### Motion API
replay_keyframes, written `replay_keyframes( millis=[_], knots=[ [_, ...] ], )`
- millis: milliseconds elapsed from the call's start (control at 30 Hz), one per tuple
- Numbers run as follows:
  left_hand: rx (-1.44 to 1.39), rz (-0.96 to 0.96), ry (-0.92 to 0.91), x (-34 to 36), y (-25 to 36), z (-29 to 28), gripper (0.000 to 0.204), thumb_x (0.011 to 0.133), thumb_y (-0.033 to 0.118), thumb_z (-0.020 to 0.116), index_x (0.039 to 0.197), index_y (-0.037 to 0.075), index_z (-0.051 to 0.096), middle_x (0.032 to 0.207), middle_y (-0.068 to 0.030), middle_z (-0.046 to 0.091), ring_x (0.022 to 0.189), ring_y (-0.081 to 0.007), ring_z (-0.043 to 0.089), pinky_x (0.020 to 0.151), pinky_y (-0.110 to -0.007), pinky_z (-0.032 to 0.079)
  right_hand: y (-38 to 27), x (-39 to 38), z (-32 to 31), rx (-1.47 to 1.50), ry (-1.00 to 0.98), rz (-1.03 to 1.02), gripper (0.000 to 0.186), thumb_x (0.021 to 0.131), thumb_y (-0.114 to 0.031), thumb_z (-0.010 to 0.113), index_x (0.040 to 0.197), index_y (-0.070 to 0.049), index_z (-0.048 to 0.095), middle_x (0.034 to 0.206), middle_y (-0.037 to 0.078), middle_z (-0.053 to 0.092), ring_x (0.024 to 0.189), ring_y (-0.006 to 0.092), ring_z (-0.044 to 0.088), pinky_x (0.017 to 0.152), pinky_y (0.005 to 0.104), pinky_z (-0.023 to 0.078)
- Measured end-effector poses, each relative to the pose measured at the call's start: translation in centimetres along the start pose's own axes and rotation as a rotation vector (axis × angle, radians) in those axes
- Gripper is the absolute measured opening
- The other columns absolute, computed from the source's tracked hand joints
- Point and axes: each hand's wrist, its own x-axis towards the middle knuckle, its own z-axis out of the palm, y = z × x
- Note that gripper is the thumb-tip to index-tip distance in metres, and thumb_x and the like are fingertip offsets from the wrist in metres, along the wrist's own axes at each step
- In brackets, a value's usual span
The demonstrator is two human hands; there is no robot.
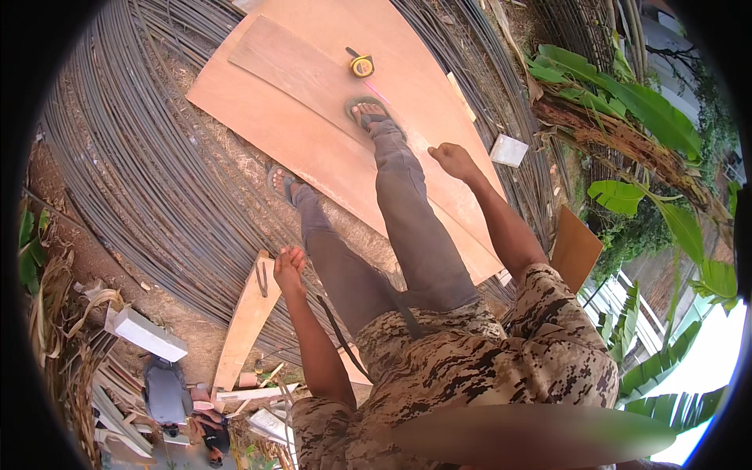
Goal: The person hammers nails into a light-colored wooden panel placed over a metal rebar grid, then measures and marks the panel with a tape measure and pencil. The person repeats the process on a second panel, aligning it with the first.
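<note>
Plywood [427, 86] lies across dark rods [133, 133], a narrower board [286, 59] on top of it. A yellow tape measure [361, 66] rests toward the plywood's upper right edge, beyond the sandalled right foot [366, 111]; a slim pink stick [377, 92] lies near it. The right hand [453, 160] hangs over the plywood near its right edge, fingers curled inward; whether they pinch anything, I cannot tell. The left hand [291, 269], fingers loosely bent and parted, hovers near the upper end of a pale plank [241, 329].
</note>
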Motion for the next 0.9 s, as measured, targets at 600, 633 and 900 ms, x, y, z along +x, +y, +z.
replay_keyframes(
  millis=[600, 633, 900],
  knots=[
    [0.199, 0.086, 0.159, 23.4, -2.2, 22.1, 0.095, 0.085, 0.039, 0.083, 0.149, -0.008, 0.03, 0.152, -0.0265, 0.039, 0.138, -0.0358, 0.045, 0.112, -0.046, 0.044, -10.2, 40.9, 11.8, -0.307, 0.251, -0.009, 0.105, 0.077, -0.064, 0.074, 0.151, -0.002, 0.033, 0.109, 0.022, 0.071, 0.101, 0.0372, 0.071, 0.081, 0.0462, 0.057],
    [0.185, 0.097, 0.18, 25.4, -2.4, 22.0, 0.095, 0.084, 0.036, 0.084, 0.149, -0.008, 0.03, 0.149, -0.0266, 0.042, 0.134, -0.0348, 0.049, 0.108, -0.044, 0.047, -9.7, 41.4, 12.5, -0.344, 0.279, -0.021, 0.102, 0.079, -0.061, 0.074, 0.151, -0.001, 0.034, 0.109, 0.022, 0.071, 0.101, 0.0374, 0.071, 0.081, 0.0466, 0.057],
    [0.014, 0.1, 0.017, 29.2, -2.0, 21.1, 0.075, 0.083, 0.027, 0.087, 0.138, -0.008, 0.05, 0.134, -0.019, 0.06, 0.116, -0.0273, 0.062, 0.099, -0.039, 0.053, -8.9, 42.4, 13.9, -0.324, 0.387, -0.06, 0.101, 0.083, -0.052, 0.074, 0.153, 0.005, 0.029, 0.107, 0.027, 0.07, 0.1, 0.0392, 0.07, 0.081, 0.0446, 0.056]
  ],
)
